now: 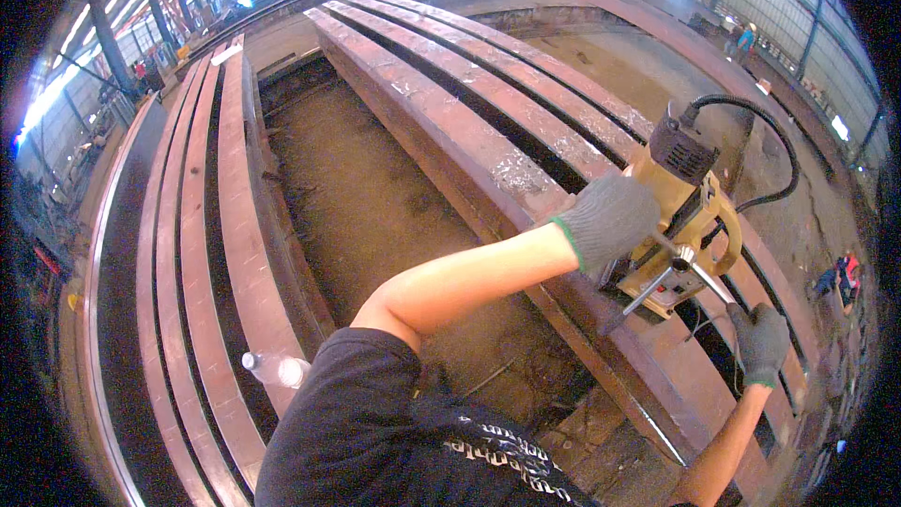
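Note:
A tan and black magnetic drill (pixel 668 174) stands on the steel beams at the right. Its three-spoked metal feed handle (pixel 683 263) faces me. My left hand (pixel 612 216), in a dark grey glove with a green cuff, is closed against the drill's near left side, where one spoke ends; its fingertips are partly hidden. Lower and to the right, my right hand (pixel 760 343), gloved alike, is closed around the end of another spoke. The third spoke points down to the left, with no hand on it. A black cable conduit (pixel 793 145) arches from the drill's top.
Long rusty steel beams (pixel 441 108) run away under the drill, with dark gaps between them. More beams (pixel 202 253) lie at left, bearing a clear plastic bottle (pixel 275 369). A dirt floor (pixel 357 197) separates both stacks. People (pixel 746 40) are farther off at right.

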Tool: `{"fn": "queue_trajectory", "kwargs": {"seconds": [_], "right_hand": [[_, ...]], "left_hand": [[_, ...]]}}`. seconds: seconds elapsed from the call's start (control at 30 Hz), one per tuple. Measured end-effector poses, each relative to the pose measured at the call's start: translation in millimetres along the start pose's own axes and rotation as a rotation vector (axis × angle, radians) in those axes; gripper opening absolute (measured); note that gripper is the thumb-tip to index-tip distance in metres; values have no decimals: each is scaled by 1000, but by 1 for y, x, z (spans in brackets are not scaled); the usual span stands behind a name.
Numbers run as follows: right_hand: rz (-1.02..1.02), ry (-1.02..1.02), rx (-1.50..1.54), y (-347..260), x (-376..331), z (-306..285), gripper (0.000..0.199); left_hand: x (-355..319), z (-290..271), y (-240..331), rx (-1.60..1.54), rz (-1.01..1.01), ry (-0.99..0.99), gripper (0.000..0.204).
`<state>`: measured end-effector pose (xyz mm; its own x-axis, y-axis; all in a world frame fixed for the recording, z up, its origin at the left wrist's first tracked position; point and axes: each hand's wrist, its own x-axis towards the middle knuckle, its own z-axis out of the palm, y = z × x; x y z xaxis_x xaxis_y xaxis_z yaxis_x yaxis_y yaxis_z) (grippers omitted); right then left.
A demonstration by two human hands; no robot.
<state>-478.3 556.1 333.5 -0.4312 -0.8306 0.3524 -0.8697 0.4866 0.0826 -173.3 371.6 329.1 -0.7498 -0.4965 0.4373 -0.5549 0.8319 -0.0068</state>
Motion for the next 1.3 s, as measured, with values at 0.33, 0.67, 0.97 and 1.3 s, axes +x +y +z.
{"fn": "queue_trajectory", "kwargs": {"seconds": [0.33, 0.67, 0.97, 1.3], "right_hand": [[48, -10, 285, 35, 11, 21, 46], [70, -77, 275, 24, 6, -2, 49], [2, 53, 368, -6, 9, -25, 43], [-760, 274, 583, -219, 55, -94, 50]], "left_hand": [[-7, 18, -6, -120, -28, 99, 14], [-7, 13, -6, -121, 27, 36, 23], [-8, 15, -5, 71, 8, 38, 22], [-39, 30, 2, -229, -60, 391, 36]]}}
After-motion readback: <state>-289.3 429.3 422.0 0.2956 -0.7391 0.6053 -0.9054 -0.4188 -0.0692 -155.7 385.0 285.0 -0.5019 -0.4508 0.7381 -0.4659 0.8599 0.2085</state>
